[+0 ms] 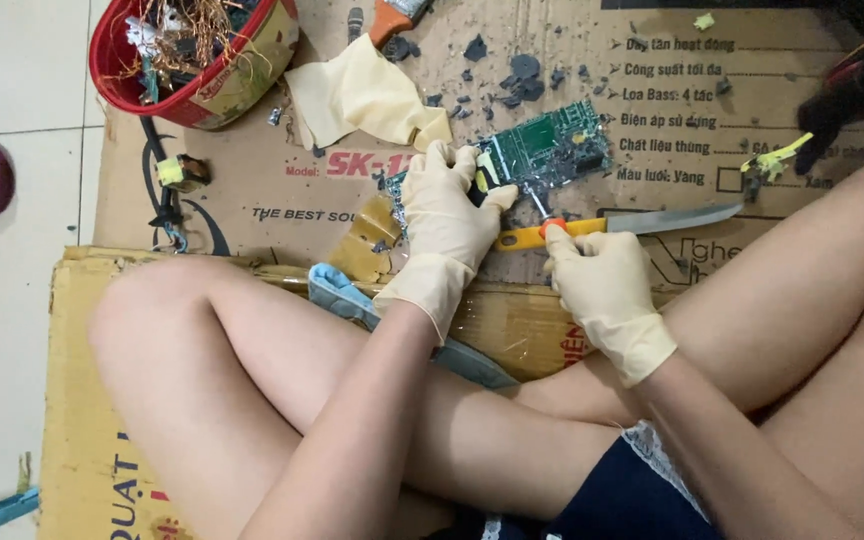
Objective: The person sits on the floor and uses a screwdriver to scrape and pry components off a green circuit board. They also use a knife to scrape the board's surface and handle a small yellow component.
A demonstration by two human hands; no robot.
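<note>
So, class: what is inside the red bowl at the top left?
The red bowl holds a tangle of copper wire with a few small pale scraps among it. The wire covers whatever lies beneath, and the frame edge cuts off the bowl's top.
</note>
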